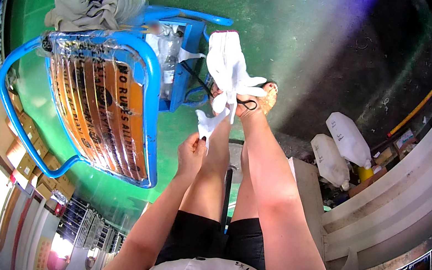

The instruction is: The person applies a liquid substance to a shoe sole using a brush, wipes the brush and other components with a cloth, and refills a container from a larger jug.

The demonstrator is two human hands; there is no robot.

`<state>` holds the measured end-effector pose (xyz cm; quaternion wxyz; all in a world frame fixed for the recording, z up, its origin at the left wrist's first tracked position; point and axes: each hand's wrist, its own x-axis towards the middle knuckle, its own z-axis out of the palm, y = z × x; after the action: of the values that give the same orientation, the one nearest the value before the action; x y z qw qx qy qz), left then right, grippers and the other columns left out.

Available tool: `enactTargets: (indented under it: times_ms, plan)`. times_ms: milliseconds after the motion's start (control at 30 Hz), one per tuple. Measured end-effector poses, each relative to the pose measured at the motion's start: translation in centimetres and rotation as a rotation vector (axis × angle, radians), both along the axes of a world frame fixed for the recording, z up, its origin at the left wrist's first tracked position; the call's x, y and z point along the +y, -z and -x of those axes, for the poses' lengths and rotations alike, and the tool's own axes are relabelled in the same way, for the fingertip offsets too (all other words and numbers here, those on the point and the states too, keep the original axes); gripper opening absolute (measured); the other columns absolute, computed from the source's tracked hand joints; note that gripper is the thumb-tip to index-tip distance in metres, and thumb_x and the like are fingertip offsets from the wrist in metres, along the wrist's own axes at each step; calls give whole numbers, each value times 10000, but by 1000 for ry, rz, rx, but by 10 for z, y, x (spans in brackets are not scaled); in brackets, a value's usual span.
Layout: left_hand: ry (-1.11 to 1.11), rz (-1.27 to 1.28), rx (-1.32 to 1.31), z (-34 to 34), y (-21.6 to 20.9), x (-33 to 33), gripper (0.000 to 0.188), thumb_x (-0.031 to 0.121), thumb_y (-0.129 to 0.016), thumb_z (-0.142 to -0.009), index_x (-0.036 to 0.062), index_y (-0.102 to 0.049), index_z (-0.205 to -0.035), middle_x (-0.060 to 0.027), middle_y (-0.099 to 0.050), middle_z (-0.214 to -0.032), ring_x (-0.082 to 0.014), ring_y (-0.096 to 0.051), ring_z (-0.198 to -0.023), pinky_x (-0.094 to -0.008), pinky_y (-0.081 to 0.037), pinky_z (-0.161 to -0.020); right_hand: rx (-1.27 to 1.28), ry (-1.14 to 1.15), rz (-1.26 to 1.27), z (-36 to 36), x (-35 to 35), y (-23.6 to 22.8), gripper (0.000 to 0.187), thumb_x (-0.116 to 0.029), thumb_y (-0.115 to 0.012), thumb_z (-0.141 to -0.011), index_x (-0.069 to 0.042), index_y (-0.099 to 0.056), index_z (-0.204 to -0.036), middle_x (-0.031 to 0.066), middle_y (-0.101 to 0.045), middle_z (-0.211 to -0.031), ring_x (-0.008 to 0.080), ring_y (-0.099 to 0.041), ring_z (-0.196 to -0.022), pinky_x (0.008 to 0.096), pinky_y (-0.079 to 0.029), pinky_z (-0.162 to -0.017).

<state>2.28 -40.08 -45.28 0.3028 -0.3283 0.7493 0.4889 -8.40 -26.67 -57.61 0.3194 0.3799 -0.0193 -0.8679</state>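
Observation:
My left hand [191, 152] is closed, with thumb and fingers pinching a small white cloth piece [209, 123] that has narrow, pointed ends. Just beyond it, a white knitted glove [228, 56] with a purple-edged cuff is held up over my feet, cuff pointing away from me and limp fingers spreading right and down. My right forearm reaches up to this glove, a black band round the wrist. Most of my right hand [244, 107] is hidden by the glove, which it seems to grip. A sandalled foot [269, 95] shows just behind.
On the left stands a blue metal-framed chair [154, 120] with a taped orange panel. Grey cloth [87, 7] and a clear plastic container lie behind it, near a blue box [179, 90] with a bottle. White jugs [348, 139] and a yellow pole [425, 99] lie right.

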Motion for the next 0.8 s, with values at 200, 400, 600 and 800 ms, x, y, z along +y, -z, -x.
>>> enactTargets:
  times_ms: [200, 400, 600, 800]
  plan:
    - [-201, 38, 194, 43, -7, 3, 188, -8, -424, -833, 1, -559, -963, -11, -472, -627, -73, -429, -545, -227, -356, -490, 127, -6, -13, 0, 5, -14, 182, -162, -608, -774, -55, -555, -911, 60, -556, -709, 178, -545, -648, 293, -452, -587]
    - [-564, -67, 167, 41, 22, -13, 205, 86, -449, -854, 12, -490, -1040, -49, -528, -810, -116, -505, -698, -247, -418, -591, 149, -51, -68, -21, -19, -11, 202, -197, -621, -756, -37, -577, -873, 79, -573, -739, 185, -554, -683, 290, -446, -636]
    - [-690, -129, 230, 36, 32, -16, 294, 188, -518, -856, -7, -477, -1073, -81, -541, -992, -141, -527, -842, -282, -438, -693, 293, -217, -604, -49, -47, 0, 235, -231, -635, -739, -20, -599, -835, 98, -589, -769, 193, -562, -718, 288, -440, -685]
    - [-630, 152, 17, -16, -25, -15, 301, 146, -520, -849, -31, -466, -1086, -88, -551, -975, -140, -527, -793, -273, -436, -653, 639, -1475, -953, -33, -45, 35, 713, -642, -537, -676, 61, -646, -735, 218, -628, -873, 284, -607, -858, 342, -451, -763]
